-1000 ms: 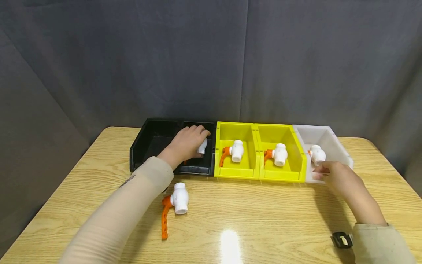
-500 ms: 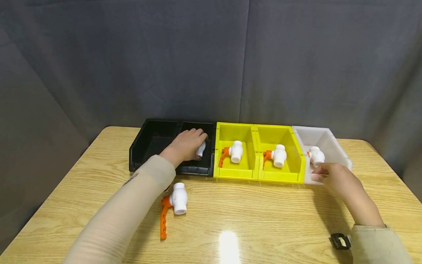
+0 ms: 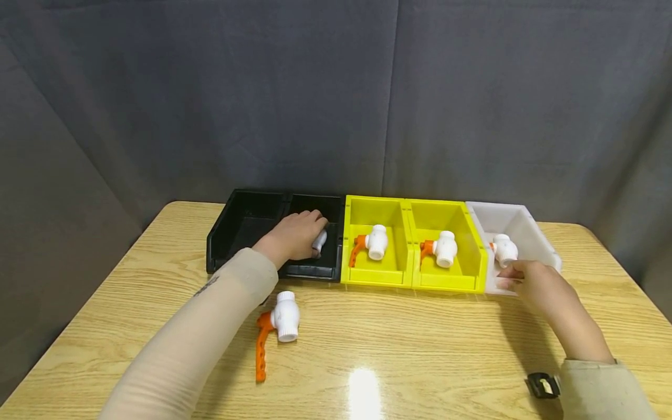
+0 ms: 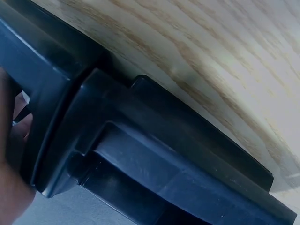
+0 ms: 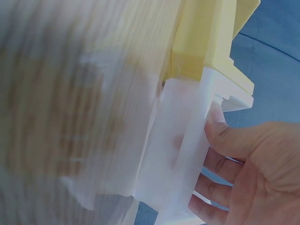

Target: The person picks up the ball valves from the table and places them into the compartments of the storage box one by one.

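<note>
My left hand reaches into the right-hand black bin and grips a white ball valve; its handle is hidden. In the left wrist view, the black bin walls cover most of that hand. At the right, my right hand reaches over the front of the white bin, close below another white ball valve with a bit of orange handle showing. In the right wrist view, the fingertips of the right hand disappear behind the bin's front wall; whether they hold anything is hidden.
Two yellow bins stand in the middle of the row, each with a white ball valve inside. One more ball valve with an orange lever lies on the wooden table. A grey curtain hangs behind.
My left hand has sunk slightly lower in the black bin with its ball valve. The right hand has stayed almost where it was at the white bin.
</note>
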{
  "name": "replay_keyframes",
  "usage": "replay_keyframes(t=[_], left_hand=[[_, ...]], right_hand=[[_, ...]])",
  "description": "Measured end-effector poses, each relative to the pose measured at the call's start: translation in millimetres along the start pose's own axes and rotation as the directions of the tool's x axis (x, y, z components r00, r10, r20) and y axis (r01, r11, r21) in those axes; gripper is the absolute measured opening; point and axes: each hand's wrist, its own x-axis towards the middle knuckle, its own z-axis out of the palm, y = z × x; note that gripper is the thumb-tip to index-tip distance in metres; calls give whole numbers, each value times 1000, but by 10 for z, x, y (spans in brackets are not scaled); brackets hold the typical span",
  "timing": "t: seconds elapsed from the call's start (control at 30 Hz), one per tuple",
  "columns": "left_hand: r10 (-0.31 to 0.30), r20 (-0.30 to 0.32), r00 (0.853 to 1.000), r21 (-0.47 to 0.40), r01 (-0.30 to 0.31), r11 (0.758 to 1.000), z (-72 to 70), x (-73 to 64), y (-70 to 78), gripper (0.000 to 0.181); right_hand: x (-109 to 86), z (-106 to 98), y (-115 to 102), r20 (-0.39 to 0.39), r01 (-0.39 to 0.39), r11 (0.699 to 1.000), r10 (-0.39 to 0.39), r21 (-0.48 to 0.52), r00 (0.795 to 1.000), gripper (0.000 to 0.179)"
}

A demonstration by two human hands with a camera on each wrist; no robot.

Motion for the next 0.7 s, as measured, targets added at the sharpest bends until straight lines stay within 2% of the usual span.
replay_keyframes(t=[0.23,0.4,0.57,0.7], left_hand=[[16,-10,1000,30,-16,999,7,-15,25,62],[15,-49,999,32,-13,999,18,-36,15,57],[41,-104,994,-14,-43,999,-14,-107,24,42],[69,-194,979,-35,-77,996,-80,-195,47,28]], right_hand=[[-4,-8,1,-5,7,1000,-7,-1,1000,3],[-2,0,10,-7,9,1000,-9,1,1000,3],[1,3,6,-6,16,1000,-16,1,1000,3],[3,1,6,0,12,1000,-12,2,1000,4]])
